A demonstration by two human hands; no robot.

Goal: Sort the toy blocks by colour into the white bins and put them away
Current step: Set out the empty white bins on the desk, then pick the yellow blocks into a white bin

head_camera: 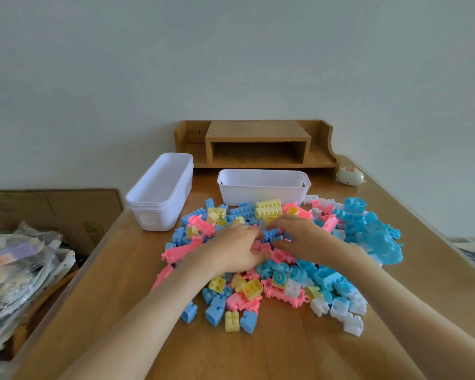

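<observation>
At the heap's middle, left hand [235,249] and right hand [303,238] curl fingers among pink and blue pieces; gripping or not, I cannot tell. Pastel plastic toy blocks [251,289] cover the wooden desk [272,352] before a white plastic bin [263,187] and a nested bin stack [159,193].

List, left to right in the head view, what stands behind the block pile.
Behind the pile: stack of white bins → single white bin → small cream gadget.

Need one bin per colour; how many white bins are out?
4, seemingly: three nested in a stack left of the block pile, one single bin behind it. More may be nested.
</observation>
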